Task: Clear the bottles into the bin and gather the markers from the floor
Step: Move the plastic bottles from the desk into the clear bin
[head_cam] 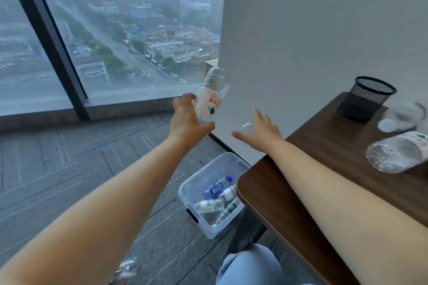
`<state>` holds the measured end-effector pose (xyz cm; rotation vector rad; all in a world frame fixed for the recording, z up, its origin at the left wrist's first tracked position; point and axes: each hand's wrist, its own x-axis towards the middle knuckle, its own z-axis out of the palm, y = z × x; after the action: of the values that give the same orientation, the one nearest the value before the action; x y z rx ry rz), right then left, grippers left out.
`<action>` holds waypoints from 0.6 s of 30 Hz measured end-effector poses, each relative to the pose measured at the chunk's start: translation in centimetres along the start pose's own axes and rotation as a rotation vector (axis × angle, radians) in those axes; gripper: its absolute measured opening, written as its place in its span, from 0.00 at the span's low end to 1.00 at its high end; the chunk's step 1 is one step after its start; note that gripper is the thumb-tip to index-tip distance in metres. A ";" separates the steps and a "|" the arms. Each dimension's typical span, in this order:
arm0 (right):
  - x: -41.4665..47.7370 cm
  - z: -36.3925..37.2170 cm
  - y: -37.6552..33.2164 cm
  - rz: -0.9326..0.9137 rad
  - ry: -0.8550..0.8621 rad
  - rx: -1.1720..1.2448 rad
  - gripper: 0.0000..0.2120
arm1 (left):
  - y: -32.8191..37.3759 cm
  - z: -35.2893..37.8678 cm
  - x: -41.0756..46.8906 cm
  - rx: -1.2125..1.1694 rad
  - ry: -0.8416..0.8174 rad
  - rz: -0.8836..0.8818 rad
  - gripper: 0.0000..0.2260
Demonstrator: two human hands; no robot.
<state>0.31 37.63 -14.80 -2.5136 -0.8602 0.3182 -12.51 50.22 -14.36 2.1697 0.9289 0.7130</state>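
Note:
My left hand (187, 118) is raised over the floor, gripping a clear plastic bottle (212, 95) with a red-lettered label, tilted bottom end up. Below it stands a clear plastic bin (196, 180) on the carpet, against the table's corner, with several bottles inside, one blue-labelled (216, 190). My right hand (261, 129) hovers beside the left, fingers spread; a small clear glint by its fingers is too faint to identify. Two more clear bottles lie on the table, one large (398, 152) and one behind it (403, 117).
A dark wooden table (324, 150) fills the right, with a black mesh cup (368, 99) at its back. A white wall stands behind and a floor-to-ceiling window at left. Something clear and crumpled (126, 269) lies on the grey carpet. My knee (250, 266) is bottom centre.

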 end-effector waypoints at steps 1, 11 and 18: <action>0.3 0.3 -0.2 -0.007 -0.043 -0.007 0.45 | -0.5 0.3 0.1 0.014 -0.009 0.002 0.32; 1.6 0.9 0.5 0.080 0.069 0.302 0.29 | -5.4 5.4 1.5 0.130 -0.157 -0.052 0.30; 1.5 0.8 0.6 0.064 0.148 0.364 0.28 | -5.6 8.8 2.1 0.378 -0.397 -0.141 0.40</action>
<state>1.50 38.45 -15.85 -2.1963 -0.6037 0.2769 -7.49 51.71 -23.60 2.4148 1.0471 0.0277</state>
